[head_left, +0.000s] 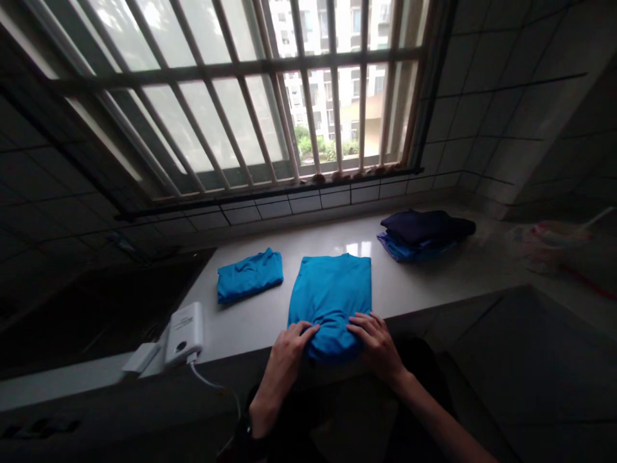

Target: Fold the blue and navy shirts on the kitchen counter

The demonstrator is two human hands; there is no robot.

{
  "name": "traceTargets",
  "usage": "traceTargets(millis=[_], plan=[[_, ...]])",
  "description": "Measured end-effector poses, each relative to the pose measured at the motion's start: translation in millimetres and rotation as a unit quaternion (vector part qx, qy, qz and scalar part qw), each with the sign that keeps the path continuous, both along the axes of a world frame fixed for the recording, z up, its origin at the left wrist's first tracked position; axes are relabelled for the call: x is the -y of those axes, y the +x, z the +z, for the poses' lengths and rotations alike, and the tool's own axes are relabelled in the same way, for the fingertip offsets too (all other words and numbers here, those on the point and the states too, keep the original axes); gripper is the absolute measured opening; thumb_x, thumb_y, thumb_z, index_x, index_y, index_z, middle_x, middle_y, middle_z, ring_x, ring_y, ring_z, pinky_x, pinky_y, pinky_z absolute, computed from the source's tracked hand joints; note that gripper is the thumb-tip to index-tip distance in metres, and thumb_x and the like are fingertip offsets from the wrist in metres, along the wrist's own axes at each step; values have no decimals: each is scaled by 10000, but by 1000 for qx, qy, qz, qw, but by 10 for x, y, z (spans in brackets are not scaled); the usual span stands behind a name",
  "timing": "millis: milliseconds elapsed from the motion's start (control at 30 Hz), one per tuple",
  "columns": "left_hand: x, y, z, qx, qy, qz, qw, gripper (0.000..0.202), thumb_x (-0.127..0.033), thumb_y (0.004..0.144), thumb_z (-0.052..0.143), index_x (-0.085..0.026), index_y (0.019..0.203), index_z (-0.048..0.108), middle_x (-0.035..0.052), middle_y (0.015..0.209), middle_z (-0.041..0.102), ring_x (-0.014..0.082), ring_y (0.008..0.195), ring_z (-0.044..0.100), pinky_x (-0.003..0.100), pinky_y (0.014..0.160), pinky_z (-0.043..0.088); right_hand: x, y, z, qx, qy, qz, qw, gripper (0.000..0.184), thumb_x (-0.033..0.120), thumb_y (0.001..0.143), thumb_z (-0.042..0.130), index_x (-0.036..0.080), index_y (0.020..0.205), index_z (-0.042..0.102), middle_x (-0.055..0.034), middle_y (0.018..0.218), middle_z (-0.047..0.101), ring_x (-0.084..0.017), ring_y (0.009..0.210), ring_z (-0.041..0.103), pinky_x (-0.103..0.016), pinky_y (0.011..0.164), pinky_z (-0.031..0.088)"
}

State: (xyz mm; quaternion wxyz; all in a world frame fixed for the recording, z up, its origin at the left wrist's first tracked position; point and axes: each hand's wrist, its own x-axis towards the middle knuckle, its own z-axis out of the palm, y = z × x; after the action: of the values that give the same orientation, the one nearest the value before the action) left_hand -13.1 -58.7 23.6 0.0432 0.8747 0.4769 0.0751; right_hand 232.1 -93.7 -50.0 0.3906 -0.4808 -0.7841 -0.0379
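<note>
A bright blue garment (332,283) lies folded into a rough rectangle on the pale countertop (250,328). Its near end is bunched and hangs slightly over the counter's front edge. My left hand (289,347) grips the near left side of the cloth, fingers curled over it. On the near right side, my right hand (376,341) holds the same cloth with bent fingers on top. Both thumbs are mostly hidden. A smaller folded blue garment (250,275) lies apart to the left, untouched.
Dark and blue folded clothes (424,233) are stacked at the back right. A white power bank (186,331) with a cable stands left, beside a small white block (141,357) and a dark sink (120,296). A plastic bag (544,241) sits far right. A barred window is behind.
</note>
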Motion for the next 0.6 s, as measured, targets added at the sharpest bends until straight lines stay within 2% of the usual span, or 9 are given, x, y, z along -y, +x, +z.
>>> traceTargets(millis=[100,200,267,333,400,467,533,600], plan=[[-12,-130,229,76,-4,3,997,507,22,855,462,-265,1224,660,45,1183,693,182,968,707,281,815,551,29,68,196,-77,-17,32,996,400,-8,798,515,226,1073,689,-61,1000,735,-218,938,681,-352,848,532],[-208,-85,482,146,66,1,987,425,-20,851,502,-245,1177,657,45,1093,710,220,1003,691,336,874,547,-183,221,519,-158,-60,25,985,332,32,799,508,224,997,692,-31,867,720,-189,776,677,-292,713,531],[-451,77,622,175,123,10,977,396,-54,860,525,-227,1194,647,61,1096,709,239,1029,675,375,926,536,-480,316,729,-206,-77,-23,975,275,101,818,538,217,1013,693,-11,776,697,-179,678,653,-280,660,518],[-730,303,669,196,177,38,964,399,-124,891,553,-195,1279,611,105,1205,677,263,1141,633,409,1015,500,-811,366,856,-240,-81,-97,962,246,162,839,557,192,1047,685,-37,807,703,-201,721,666,-300,685,529],[-976,521,579,193,190,86,959,474,-222,919,576,-158,1387,540,164,1359,599,296,1265,563,445,1092,448,-1075,363,853,-236,-84,-169,953,352,173,846,556,146,1186,647,-122,1001,720,-254,909,687,-365,811,547],[-1146,664,367,146,117,119,975,530,-291,921,595,-135,1421,515,205,1401,571,323,1283,553,466,1089,449,-1215,323,726,-195,-116,-208,952,450,187,842,579,105,1285,604,-209,1198,671,-316,1110,648,-446,945,522],[-1232,702,115,92,25,125,988,488,-311,939,567,-152,1400,545,208,1403,581,335,1299,550,476,1085,450,-1245,277,538,-146,-154,-206,955,435,233,857,598,100,1270,627,-246,1320,609,-356,1244,581,-495,1034,477],[-1259,658,-70,75,-24,116,990,438,-319,962,525,-187,1376,573,187,1427,575,323,1328,534,467,1106,429,-1217,253,372,-123,-161,-192,960,393,277,887,573,115,1237,653,-240,1379,571,-361,1302,540,-505,1080,447]])
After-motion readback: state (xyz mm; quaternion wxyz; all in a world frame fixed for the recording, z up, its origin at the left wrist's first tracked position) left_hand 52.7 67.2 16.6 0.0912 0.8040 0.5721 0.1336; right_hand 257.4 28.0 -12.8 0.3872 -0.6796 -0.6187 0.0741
